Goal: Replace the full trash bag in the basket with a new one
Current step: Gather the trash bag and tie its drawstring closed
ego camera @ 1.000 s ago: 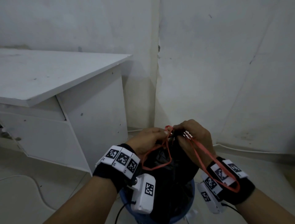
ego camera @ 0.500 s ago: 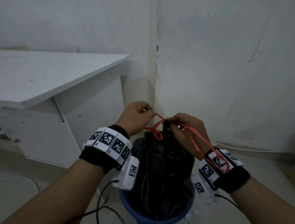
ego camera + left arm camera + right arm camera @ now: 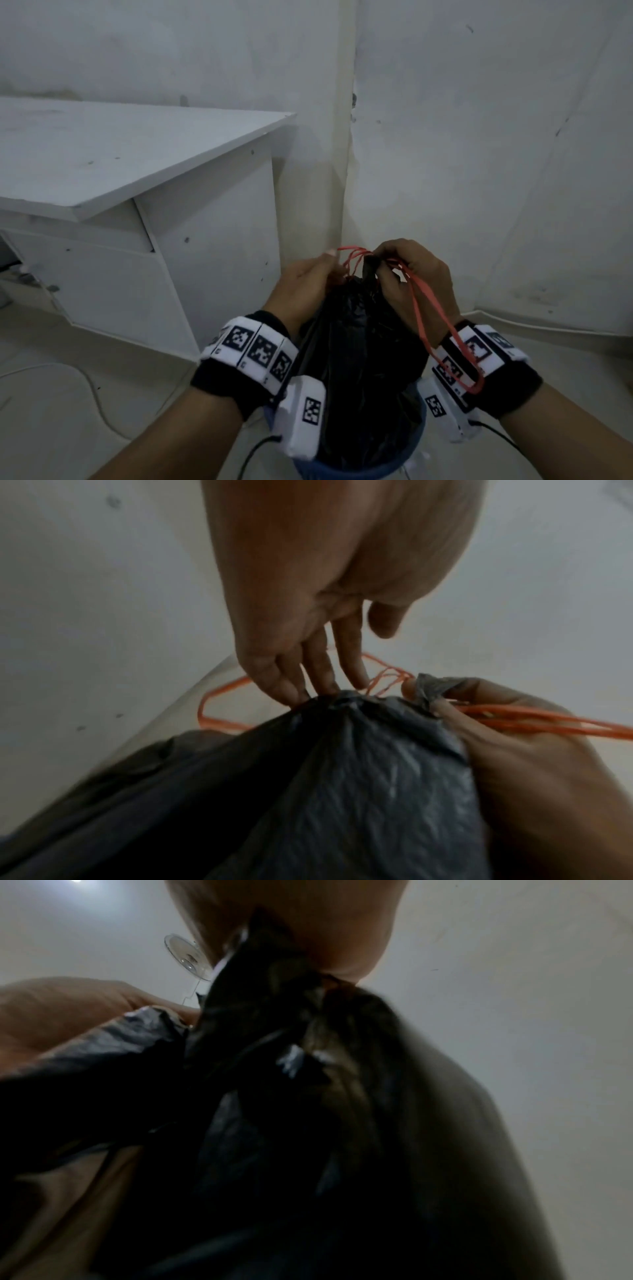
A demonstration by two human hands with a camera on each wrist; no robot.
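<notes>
A full black trash bag (image 3: 359, 359) stands in the blue basket (image 3: 417, 442), with its top gathered into a neck. My right hand (image 3: 421, 274) grips that neck together with the red drawstring (image 3: 431, 318), whose long loop hangs over my right wrist. In the left wrist view the right hand (image 3: 531, 764) pinches the bag (image 3: 342, 777) with drawstring (image 3: 548, 723) strands across its fingers. My left hand (image 3: 305, 281) is just left of the neck. Its fingers (image 3: 318, 674) are fairly straight, their tips touch the gathered top, and string runs behind them. The right wrist view is mostly filled by bag (image 3: 274, 1096).
A white desk (image 3: 120, 154) stands to the left, close to the basket. Two white walls meet in a corner right behind the bag. A thin cable (image 3: 85, 383) lies on the floor at the left. Another cable (image 3: 513, 318) runs along the right wall's foot.
Half a second ago my left hand was raised up and left, pulling the drawstring taut. It has now come back down to the bag's neck. My right hand kept its grip.
</notes>
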